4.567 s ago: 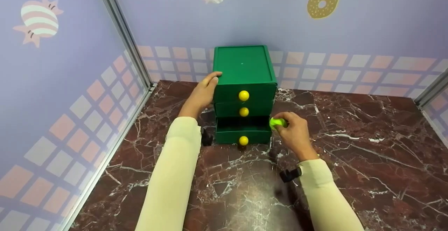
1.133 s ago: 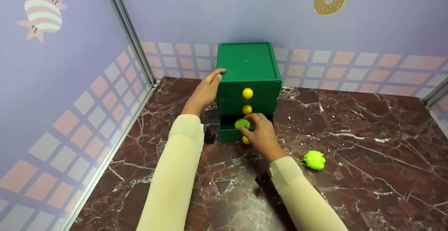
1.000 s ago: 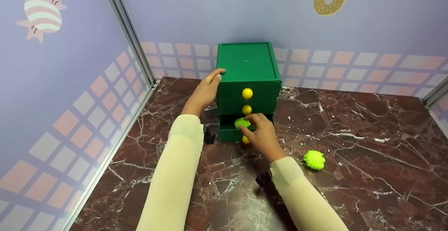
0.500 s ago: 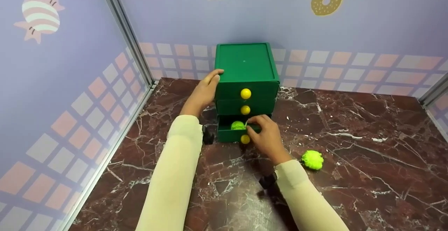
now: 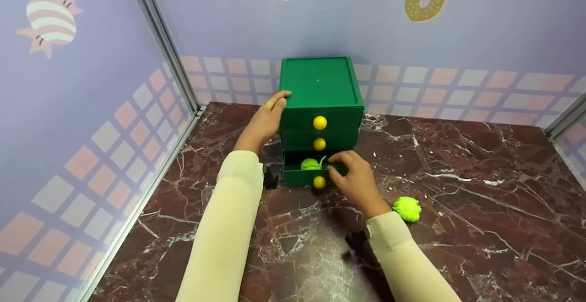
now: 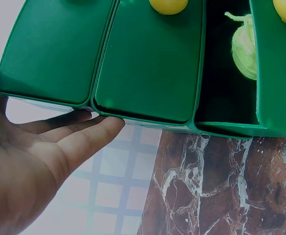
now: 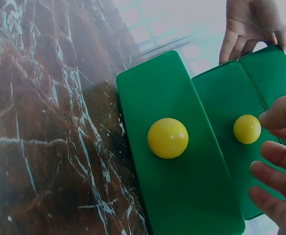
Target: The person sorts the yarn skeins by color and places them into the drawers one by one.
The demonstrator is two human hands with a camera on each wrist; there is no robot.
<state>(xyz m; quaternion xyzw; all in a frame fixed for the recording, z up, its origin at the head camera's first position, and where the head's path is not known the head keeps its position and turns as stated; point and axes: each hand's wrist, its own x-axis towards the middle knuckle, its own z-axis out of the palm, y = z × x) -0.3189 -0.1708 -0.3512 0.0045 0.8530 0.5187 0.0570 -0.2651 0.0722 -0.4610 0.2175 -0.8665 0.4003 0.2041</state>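
Observation:
A green cabinet (image 5: 320, 82) with three drawers and yellow knobs stands against the back wall. Its bottom drawer (image 5: 297, 178) is pulled out. Inside lies a small light-green yarn ball (image 5: 311, 164), a loose strand sticking up on its right; the left wrist view also shows this yarn ball (image 6: 245, 51). My left hand (image 5: 265, 121) rests against the cabinet's left side, its extended fingers (image 6: 91, 139) touching that side. Over the drawer's right part, my right hand (image 5: 355, 176) hovers apart from the yarn ball, thumb and fingers separated with nothing between them.
A fuzzy neon-yellow ball (image 5: 407, 208) lies on the dark red marbled tabletop (image 5: 480, 229), close to my right sleeve. Patterned wall panels (image 5: 320, 13) close off the back and the left. White specks are scattered right of the cabinet.
Earlier my right hand held a bright green thing beside the drawer. Later it pinched the yarn ball inside the drawer, then let go and drew right. The neon ball appeared on the table.

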